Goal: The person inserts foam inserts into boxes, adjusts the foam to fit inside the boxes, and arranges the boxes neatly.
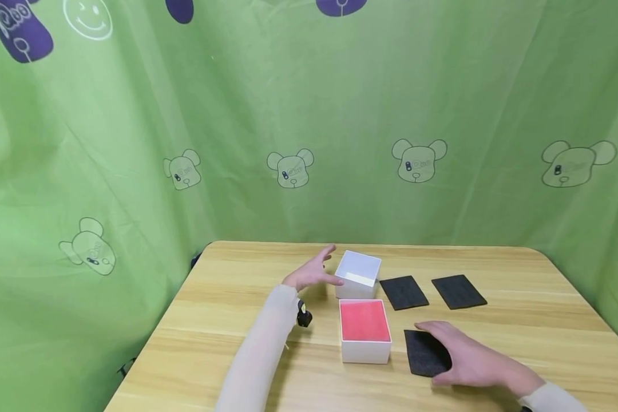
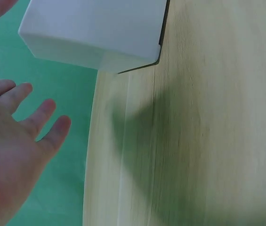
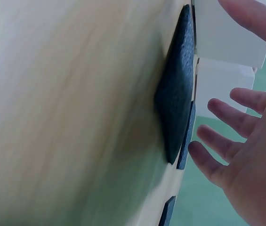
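Note:
My left hand is beside the white box at the back, thumb and fingers spread apart. In the left wrist view that hand shows straight fingers and a gap between them and the white box. A second white box, red inside, stands just in front of the first. My right hand hovers at a thin black square pad, with thumb and fingers parted around its right side. In the right wrist view, extended fingers appear apart from the pad.
Two more black pads, one next to the rear box and another farther right, lie flat on the wooden table. A green printed curtain hangs behind the table and along its sides.

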Tool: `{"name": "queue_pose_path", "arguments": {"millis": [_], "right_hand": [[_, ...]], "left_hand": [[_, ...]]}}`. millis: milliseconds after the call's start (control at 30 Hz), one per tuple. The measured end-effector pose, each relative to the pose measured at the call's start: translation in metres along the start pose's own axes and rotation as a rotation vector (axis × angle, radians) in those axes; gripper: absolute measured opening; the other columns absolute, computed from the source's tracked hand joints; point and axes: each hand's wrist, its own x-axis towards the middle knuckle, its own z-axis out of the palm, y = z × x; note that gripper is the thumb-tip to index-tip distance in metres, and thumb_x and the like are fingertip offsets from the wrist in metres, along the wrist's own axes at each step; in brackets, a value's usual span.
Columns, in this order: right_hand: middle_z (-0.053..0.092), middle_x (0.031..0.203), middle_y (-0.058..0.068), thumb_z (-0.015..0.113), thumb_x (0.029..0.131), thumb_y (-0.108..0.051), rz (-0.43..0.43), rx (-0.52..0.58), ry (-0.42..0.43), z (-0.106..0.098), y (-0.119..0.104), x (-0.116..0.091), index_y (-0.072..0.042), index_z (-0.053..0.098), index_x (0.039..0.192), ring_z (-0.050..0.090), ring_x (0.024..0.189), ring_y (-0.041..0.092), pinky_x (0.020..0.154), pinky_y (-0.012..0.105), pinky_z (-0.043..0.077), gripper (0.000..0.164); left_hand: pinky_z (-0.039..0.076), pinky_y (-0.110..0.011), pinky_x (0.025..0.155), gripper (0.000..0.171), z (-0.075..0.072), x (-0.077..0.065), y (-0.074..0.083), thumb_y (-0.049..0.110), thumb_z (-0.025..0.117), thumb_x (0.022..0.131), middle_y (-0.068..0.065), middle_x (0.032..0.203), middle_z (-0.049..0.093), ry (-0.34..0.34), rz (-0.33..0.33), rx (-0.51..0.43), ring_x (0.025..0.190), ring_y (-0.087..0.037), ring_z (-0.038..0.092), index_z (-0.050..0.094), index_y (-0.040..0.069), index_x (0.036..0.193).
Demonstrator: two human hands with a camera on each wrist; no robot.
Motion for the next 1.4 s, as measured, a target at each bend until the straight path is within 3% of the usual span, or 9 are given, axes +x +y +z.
{"name": "queue_pose_path", "arguments": {"millis": [167, 267, 400, 567, 833, 1133, 1400], "right_hand": [[0.048, 0.131, 0.004, 0.084, 0.061, -0.048, 0.000, 0.003, 0.006, -0.001, 0.004, -0.006, -0.004, 0.046, 0.135, 0.045, 0.116, 0.024, 0.096, 0.007, 0.018, 0.095], [0.048, 0.132, 0.003, 0.084, 0.060, -0.051, 0.010, -0.027, -0.010, -0.001, 0.005, -0.009, -0.004, 0.046, 0.136, 0.046, 0.116, 0.023, 0.096, 0.016, 0.028, 0.096], [0.049, 0.132, 0.005, 0.084, 0.058, -0.051, 0.031, -0.081, -0.033, -0.002, 0.007, -0.012, -0.005, 0.046, 0.136, 0.047, 0.116, 0.023, 0.091, 0.036, 0.042, 0.098], [0.047, 0.134, 0.010, 0.083, 0.060, -0.047, 0.057, -0.083, -0.085, -0.002, 0.010, -0.014, -0.003, 0.044, 0.137, 0.046, 0.117, 0.027, 0.089, 0.049, 0.044, 0.097], [0.050, 0.131, 0.006, 0.085, 0.058, -0.040, 0.049, -0.091, -0.083, 0.000, 0.015, -0.017, -0.002, 0.045, 0.136, 0.048, 0.115, 0.025, 0.088, 0.044, 0.045, 0.096], [0.052, 0.128, 0.007, 0.084, 0.060, -0.042, 0.006, -0.082, -0.077, 0.000, 0.017, -0.018, 0.000, 0.046, 0.135, 0.050, 0.112, 0.028, 0.087, 0.048, 0.044, 0.095], [0.052, 0.127, 0.006, 0.084, 0.060, -0.041, 0.016, -0.095, -0.075, -0.001, 0.019, -0.020, -0.001, 0.046, 0.136, 0.049, 0.112, 0.027, 0.088, 0.048, 0.044, 0.094]], "left_hand": [[0.024, -0.050, 0.108, 0.111, 0.005, 0.005, 0.001, 0.016, 0.082, 0.071, -0.009, 0.156, 0.014, -0.023, 0.009, -0.016, 0.139, -0.032, 0.019, 0.007, 0.013, 0.153], [0.022, -0.051, 0.109, 0.111, 0.008, 0.006, 0.001, 0.015, 0.082, 0.070, -0.009, 0.156, 0.013, -0.029, 0.010, -0.034, 0.140, -0.032, 0.018, 0.007, 0.013, 0.153], [0.021, -0.051, 0.109, 0.111, 0.013, 0.010, 0.001, 0.012, 0.082, 0.071, -0.013, 0.156, 0.013, -0.028, 0.027, -0.039, 0.139, -0.036, 0.018, 0.007, 0.012, 0.152], [0.022, -0.050, 0.109, 0.112, 0.017, 0.014, -0.002, 0.010, 0.082, 0.070, -0.012, 0.156, 0.013, -0.033, 0.014, -0.051, 0.139, -0.034, 0.019, 0.005, 0.008, 0.152], [0.023, -0.046, 0.110, 0.114, 0.021, 0.016, -0.010, 0.012, 0.083, 0.069, -0.007, 0.156, 0.016, -0.045, -0.020, -0.066, 0.138, -0.027, 0.024, 0.006, 0.012, 0.153], [0.023, -0.046, 0.110, 0.115, 0.020, 0.015, -0.002, 0.009, 0.083, 0.068, -0.010, 0.155, 0.017, -0.055, -0.037, -0.047, 0.138, -0.028, 0.024, 0.005, 0.011, 0.153], [0.029, -0.044, 0.108, 0.114, 0.022, 0.021, -0.001, 0.012, 0.084, 0.067, -0.011, 0.150, 0.028, -0.045, -0.039, -0.002, 0.133, -0.027, 0.033, 0.009, 0.015, 0.153]]}}
